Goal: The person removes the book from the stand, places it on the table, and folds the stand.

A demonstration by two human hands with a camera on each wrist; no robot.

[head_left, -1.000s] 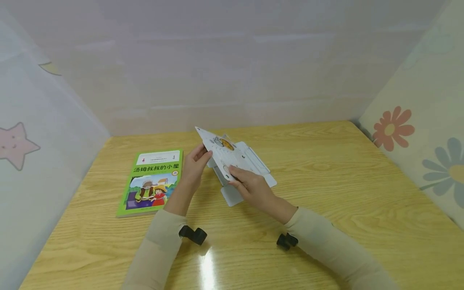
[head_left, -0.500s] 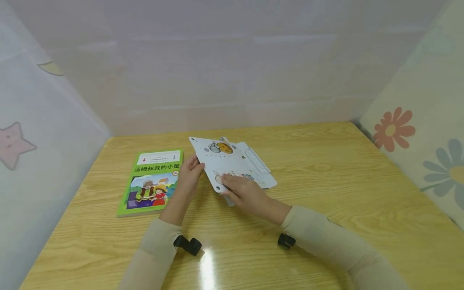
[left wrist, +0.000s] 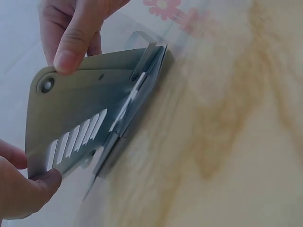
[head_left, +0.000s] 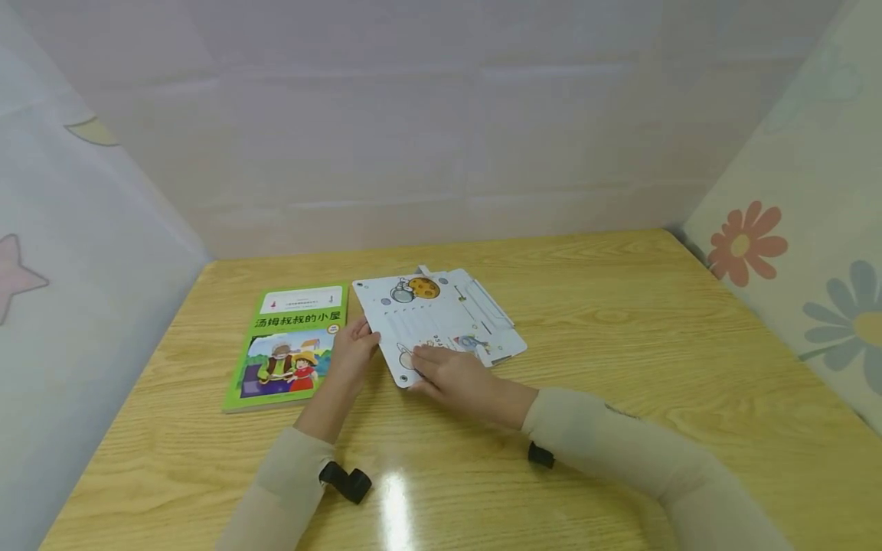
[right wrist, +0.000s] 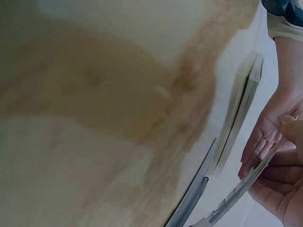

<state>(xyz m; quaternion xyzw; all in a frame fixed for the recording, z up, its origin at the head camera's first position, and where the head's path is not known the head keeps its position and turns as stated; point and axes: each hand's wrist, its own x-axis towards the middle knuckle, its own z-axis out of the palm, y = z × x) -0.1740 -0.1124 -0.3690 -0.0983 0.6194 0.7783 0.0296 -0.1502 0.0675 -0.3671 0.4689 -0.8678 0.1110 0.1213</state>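
Observation:
A white metal folding book stand [head_left: 413, 317] has its printed panel, with an astronaut, a planet and a rocket, facing up. My left hand [head_left: 353, 350] pinches the panel's left edge, thumb on top. At the near corner, my right hand [head_left: 458, 380] grips the panel with its fingers over the print. The left wrist view shows the panel's underside with a row of slots and a round foot [left wrist: 47, 85], tilted above the stand's base plate [left wrist: 137, 101]. The base plate reaches out beyond the panel at the right in the head view.
A green picture book [head_left: 285, 348] lies on the wooden table [head_left: 620, 344], left of the stand and close by my left forearm. A pale wall sheet [head_left: 441, 153] rises behind the table, and patterned sheets stand at both sides.
The printed panel has swung down from a steep tilt to a flatter one, its near corner moving left and toward me. Both hands have moved down with it, keeping their hold.

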